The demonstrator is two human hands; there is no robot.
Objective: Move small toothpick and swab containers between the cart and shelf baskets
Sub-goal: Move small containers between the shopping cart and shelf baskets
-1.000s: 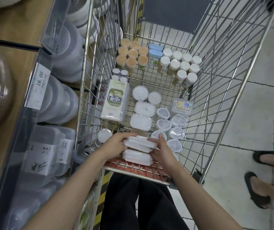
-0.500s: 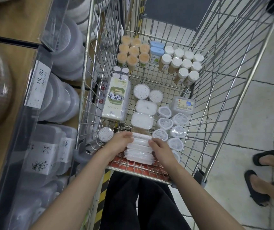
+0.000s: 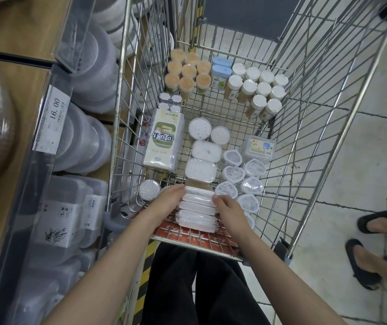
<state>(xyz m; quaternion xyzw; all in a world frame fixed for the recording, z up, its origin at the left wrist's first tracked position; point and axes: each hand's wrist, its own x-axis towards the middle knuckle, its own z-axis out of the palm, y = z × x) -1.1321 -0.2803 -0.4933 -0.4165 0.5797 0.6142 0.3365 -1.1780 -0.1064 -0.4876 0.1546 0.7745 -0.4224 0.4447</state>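
Observation:
Both my hands hold a stack of flat white swab containers (image 3: 197, 211) at the near end of the wire cart (image 3: 323, 127). My left hand (image 3: 167, 202) presses the stack's left side with fingers along it. My right hand (image 3: 228, 212) grips the right side, fingertips curled over the top container. Beyond the stack lie rounded white boxes (image 3: 200, 170), round swab tubs (image 3: 199, 129), clear heart-shaped cases (image 3: 248, 186), orange-lidded toothpick jars (image 3: 189, 71) and white-capped toothpick jars (image 3: 261, 89).
A green-labelled white pack (image 3: 164, 139) lies along the cart's left side. The shelf on the left holds clear plastic tubs (image 3: 87, 141) behind a price strip (image 3: 51, 121). Another person's sandalled feet (image 3: 375, 249) stand on the tiled floor at right.
Both hands have closed in on the stack and squared it up; the loose top containers now sit level with the rest. The view shifted slightly.

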